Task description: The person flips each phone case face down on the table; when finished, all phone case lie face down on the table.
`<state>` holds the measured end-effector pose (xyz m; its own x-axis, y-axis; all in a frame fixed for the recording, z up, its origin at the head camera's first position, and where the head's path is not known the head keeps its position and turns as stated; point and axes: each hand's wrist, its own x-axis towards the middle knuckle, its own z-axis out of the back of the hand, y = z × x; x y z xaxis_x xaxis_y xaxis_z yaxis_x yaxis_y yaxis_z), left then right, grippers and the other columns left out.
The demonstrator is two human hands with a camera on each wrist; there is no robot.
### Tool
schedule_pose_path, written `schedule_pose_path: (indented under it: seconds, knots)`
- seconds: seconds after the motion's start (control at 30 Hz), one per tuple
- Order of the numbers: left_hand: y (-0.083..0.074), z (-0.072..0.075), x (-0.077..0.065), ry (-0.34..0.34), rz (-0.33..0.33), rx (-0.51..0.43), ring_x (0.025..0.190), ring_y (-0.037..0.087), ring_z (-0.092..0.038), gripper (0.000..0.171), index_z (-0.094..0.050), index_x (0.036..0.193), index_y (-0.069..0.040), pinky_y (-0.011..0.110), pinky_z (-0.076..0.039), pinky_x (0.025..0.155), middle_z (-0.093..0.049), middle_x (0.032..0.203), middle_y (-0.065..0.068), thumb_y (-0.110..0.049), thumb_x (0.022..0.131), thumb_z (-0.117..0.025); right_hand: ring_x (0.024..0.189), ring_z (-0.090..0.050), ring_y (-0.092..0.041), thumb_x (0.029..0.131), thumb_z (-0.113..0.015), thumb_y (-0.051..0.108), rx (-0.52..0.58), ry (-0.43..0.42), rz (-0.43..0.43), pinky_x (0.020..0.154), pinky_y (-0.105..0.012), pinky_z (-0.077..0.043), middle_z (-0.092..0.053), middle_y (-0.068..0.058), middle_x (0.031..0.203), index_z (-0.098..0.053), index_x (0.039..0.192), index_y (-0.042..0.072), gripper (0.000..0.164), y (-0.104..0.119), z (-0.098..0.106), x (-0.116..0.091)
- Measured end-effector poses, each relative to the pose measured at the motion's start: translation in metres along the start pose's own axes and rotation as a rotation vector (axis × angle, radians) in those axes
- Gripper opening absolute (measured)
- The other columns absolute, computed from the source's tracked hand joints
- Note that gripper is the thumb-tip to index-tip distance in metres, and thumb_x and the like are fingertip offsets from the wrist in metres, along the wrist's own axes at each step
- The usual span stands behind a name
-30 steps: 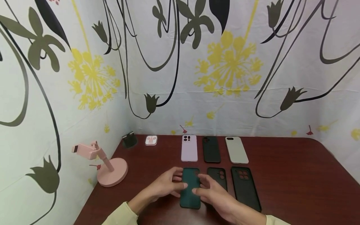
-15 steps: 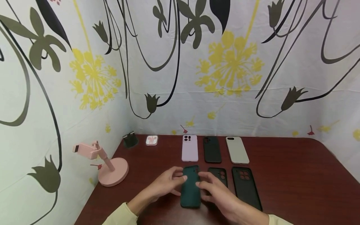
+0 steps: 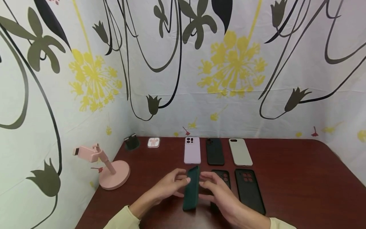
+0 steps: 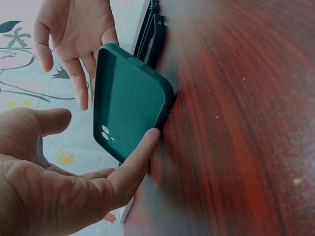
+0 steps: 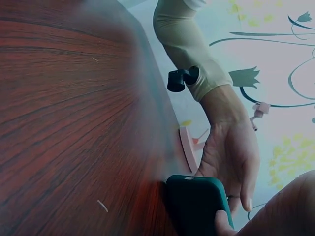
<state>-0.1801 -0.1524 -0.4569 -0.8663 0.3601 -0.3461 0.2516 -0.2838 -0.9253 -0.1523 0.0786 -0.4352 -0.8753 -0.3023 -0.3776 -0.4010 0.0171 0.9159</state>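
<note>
A teal phone case [image 3: 191,189] stands tilted on its long left edge between my hands, right side raised. In the left wrist view the hollow inside of the case [image 4: 130,98] shows, with camera holes at its far end. My left hand [image 3: 172,184] lies along the case's left side, one fingertip touching the lower edge, thumb apart from it. My right hand [image 3: 218,194] is at the raised right side, its fingers mostly straight; in the right wrist view a fingertip [image 5: 224,221] overlaps the case's edge. Part of the right hand is hidden behind the case.
Two black cases [image 3: 248,189] lie right of my hands, one partly covered by the right hand. Behind are a lilac phone-shaped piece [image 3: 192,151], a black one [image 3: 215,152] and a white case [image 3: 240,152]. A pink phone stand [image 3: 114,176] and an earphone box [image 3: 153,142] are left.
The teal case has tipped from nearly flat onto its left edge, its right side rising. The right hand's thumb has come off its face; the left hand has barely moved.
</note>
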Motion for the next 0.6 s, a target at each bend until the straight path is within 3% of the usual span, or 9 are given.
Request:
schedule_pose_path:
  seconds: [0.6]
  knots:
    - [-0.001, 0.004, 0.003, 0.042, -0.061, -0.038, 0.125, 0.034, -0.066, 0.075, -0.033, 0.162, -0.005, 0.053, -0.068, 0.083, -0.045, 0.157, 0.028, -0.028, 0.103, -0.072, 0.149, -0.044, -0.046, 0.107, -0.053, 0.021, -0.014, 0.051, 0.074, 0.105, -0.049, -0.061, -0.035, -0.028, 0.164, -0.035, 0.157, 0.002, 0.056, -0.002, -0.018, 0.010]
